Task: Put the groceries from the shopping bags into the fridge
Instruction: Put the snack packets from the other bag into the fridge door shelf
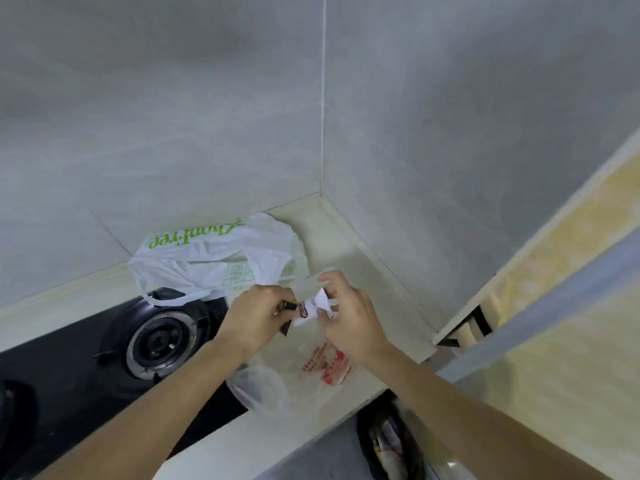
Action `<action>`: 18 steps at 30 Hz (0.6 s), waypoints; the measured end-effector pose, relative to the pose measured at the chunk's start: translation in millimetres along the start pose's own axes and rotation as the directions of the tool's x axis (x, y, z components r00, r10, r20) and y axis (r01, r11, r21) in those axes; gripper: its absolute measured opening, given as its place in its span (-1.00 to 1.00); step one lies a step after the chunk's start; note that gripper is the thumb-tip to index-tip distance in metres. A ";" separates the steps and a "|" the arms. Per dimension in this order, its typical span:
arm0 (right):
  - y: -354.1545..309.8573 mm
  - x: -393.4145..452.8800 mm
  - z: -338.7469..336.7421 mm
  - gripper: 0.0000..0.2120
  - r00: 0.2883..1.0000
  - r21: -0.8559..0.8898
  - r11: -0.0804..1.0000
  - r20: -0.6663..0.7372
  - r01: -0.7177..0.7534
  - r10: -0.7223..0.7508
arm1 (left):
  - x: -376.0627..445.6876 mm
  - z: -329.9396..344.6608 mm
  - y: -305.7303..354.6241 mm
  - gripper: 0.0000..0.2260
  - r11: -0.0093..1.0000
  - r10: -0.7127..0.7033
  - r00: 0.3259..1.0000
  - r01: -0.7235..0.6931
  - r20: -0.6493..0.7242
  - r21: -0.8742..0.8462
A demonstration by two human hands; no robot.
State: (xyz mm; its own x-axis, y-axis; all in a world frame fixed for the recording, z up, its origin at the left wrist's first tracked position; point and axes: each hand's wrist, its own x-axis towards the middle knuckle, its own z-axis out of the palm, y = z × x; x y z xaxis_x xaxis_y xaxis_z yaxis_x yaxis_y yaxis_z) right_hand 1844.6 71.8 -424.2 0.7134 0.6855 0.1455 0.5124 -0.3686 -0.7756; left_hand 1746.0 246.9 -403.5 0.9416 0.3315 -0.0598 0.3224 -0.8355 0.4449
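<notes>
A white shopping bag with green lettering (pixel 207 258) lies slumped in the counter's back corner, one handle draped over the hob. In front of it lies a clear plastic bag with red print (pixel 311 368). Above that bag, both hands grip one small item with a white wrapper (pixel 308 308) and a dark end. My left hand (pixel 256 317) pinches the dark end. My right hand (pixel 349 323) holds the white end. What the item is cannot be made out. No fridge is in sight.
A black gas hob (pixel 104 393) with a round burner (pixel 159 341) fills the counter's left part. Tiled walls meet in a corner behind. The pale counter (pixel 346 237) ends at right beside a yellowish panel (pixel 554 271). A black bin bag with rubbish (pixel 391 445) sits below the counter's front edge.
</notes>
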 end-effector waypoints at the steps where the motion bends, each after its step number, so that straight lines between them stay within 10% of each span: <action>1: -11.5 -0.3 -13.8 -0.55 1.000 0.047 0.999 -0.026 -0.009 0.010 | 1.7 -15.2 7.9 -0.90 1.000 0.023 1.000 -0.023 -0.009 -0.018; 8: -95.7 -39.3 -104.8 -0.68 0.940 0.207 0.977 -0.317 -0.060 0.125 | -0.8 -110.1 93.3 -0.91 0.925 0.376 0.924 -0.379 -0.067 -0.040; 18: -173.4 -233.4 -236.7 -0.76 0.668 0.110 0.980 -0.719 -0.165 0.193 | -73.2 -135.1 301.2 -0.88 0.603 0.789 0.614 -0.780 -0.018 -0.166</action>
State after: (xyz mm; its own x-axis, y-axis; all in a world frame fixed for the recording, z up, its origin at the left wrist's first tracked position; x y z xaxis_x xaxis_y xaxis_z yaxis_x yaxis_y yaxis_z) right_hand 1702.4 -172.9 -178.3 0.9188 -0.0646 0.3894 0.3324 -0.4052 -0.8517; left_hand 1761.0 30.1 -144.4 0.8307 -0.4482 0.3302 -0.5564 -0.6898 0.4632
